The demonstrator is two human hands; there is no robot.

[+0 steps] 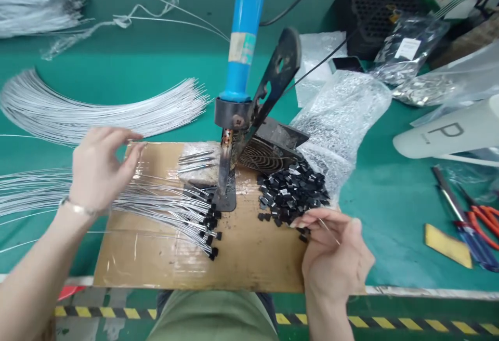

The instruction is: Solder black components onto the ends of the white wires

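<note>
My left hand [99, 169] hovers over the wires at the left edge of the cardboard, thumb and fingers apart, nothing seen between them. My right hand [337, 252] is at the near edge of a pile of small black pieces [292, 190], its fingers curled round a thin metal-like strand [329, 231]. White wires with black ends [167, 203] lie across the left of the cardboard [257, 258]. A blue soldering iron [244, 34] stands upright in a black holder, its tip pointing down between the wires and the pile.
A curved bundle of white wires [109, 115] lies behind my left hand. A small fan [268, 151] sits beside the iron. Bubble wrap [339, 128], a white cup [448, 128], a yellow sponge [448, 245], a screwdriver [473, 242] and orange-handled pliers [481, 221] are at the right.
</note>
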